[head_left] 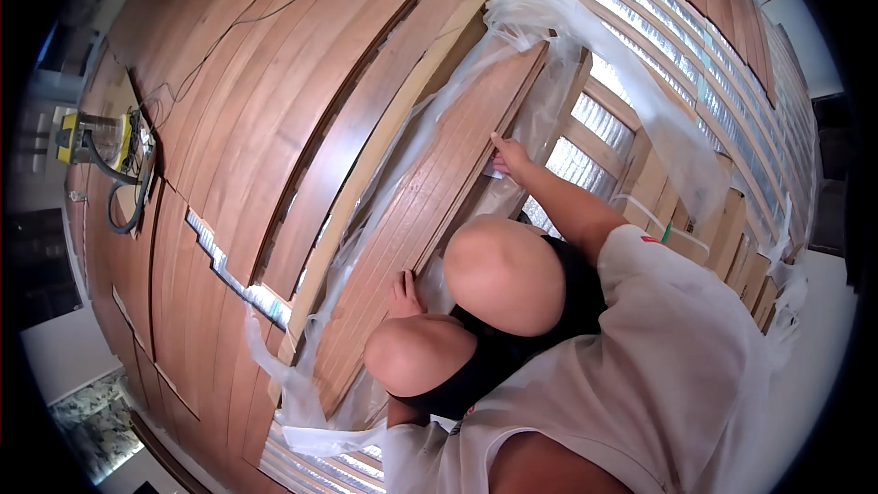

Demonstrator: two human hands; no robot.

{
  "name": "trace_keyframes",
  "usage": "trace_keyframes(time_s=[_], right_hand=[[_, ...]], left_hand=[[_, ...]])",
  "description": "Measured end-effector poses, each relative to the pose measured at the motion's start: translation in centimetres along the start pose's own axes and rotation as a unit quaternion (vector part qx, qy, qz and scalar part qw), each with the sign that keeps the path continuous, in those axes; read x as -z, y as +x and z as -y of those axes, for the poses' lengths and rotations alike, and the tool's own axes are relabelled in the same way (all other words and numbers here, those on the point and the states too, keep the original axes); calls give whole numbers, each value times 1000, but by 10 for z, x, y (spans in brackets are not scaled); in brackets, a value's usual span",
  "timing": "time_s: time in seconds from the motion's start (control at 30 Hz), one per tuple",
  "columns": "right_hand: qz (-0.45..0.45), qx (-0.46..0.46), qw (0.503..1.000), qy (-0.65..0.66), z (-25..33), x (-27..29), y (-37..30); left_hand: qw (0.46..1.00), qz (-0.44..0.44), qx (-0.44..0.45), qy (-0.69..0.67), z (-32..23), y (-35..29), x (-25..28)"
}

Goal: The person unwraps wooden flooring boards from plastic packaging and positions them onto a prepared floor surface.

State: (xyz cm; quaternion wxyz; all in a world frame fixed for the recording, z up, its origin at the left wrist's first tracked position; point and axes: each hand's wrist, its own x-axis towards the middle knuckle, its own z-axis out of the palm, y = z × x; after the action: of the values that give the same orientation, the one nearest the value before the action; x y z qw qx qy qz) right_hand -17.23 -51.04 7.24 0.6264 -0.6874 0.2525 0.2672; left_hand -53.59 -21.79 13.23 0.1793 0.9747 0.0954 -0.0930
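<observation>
Reddish-brown grooved floorboards (416, 206) lie stacked in a long opened cardboard box (389, 142) in front of my knees. Clear plastic wrap (540, 14) is folded back around them. My right hand (510, 160) grips the near long edge of the stack toward its far end, thumb on top and the other fingers curled lower. Lower down the same edge, beside my knee, my left hand (403, 296) has its fingertips against the boards; part of this hand is hidden by the knee.
Laid wooden flooring (229, 119) spreads to the left, with a loose board (366, 151) beside the box. A yellow vacuum cleaner (96, 137) with a black hose stands far left, near a trailing cable (242, 23). Open joists over silver foil (585, 151) and several cardboard boxes (722, 229) are on the right.
</observation>
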Motion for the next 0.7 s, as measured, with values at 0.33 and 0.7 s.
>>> trace_keyframes(time_s=[0.33, 0.7], right_hand=[[-6, -36, 997, 65, -31, 25, 1], [-78, 40, 986, -139, 24, 0, -36]], left_hand=[[977, -209, 7, 33, -59, -21, 1], [992, -105, 58, -28, -65, -30, 51]])
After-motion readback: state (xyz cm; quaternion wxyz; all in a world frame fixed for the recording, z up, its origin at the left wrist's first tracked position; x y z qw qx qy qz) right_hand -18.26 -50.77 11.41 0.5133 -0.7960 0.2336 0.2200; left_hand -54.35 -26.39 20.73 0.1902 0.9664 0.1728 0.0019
